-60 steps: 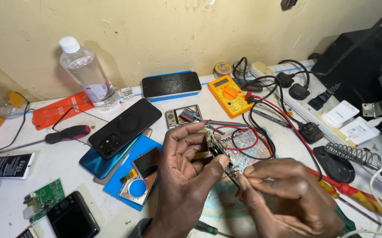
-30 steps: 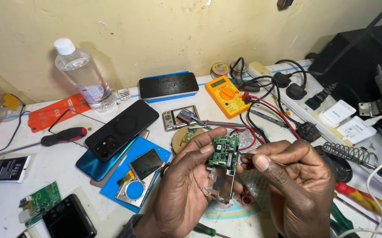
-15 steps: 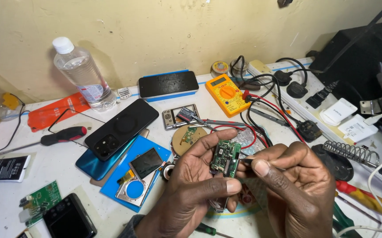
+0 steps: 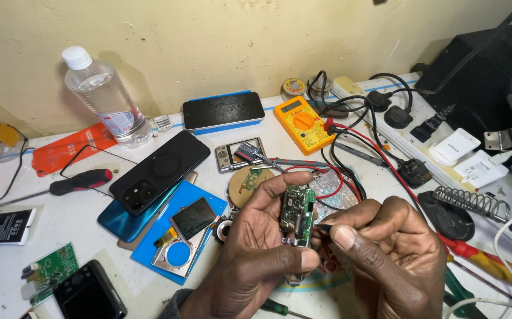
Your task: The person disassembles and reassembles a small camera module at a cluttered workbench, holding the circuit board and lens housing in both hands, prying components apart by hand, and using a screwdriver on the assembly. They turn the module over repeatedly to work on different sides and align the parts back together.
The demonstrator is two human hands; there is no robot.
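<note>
Cluttered white bench (image 4: 90, 236), clear bottle (image 4: 105, 97) holding liquid, left hand (image 4: 250, 254) grip holding green circuit board (image 4: 297, 215), right hand (image 4: 385, 254) pinched.

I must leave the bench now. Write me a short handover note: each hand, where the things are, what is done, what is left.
Left hand: holds the small green circuit board upright, thumb under it.
Right hand: pinches a thin dark tool at the board's right edge; its tip is hidden.
Nearby: yellow multimeter with red lead, black phone, black-handled screwdriver.
Done: board is out and in hand.
Left: cannot tell from this view.
</note>
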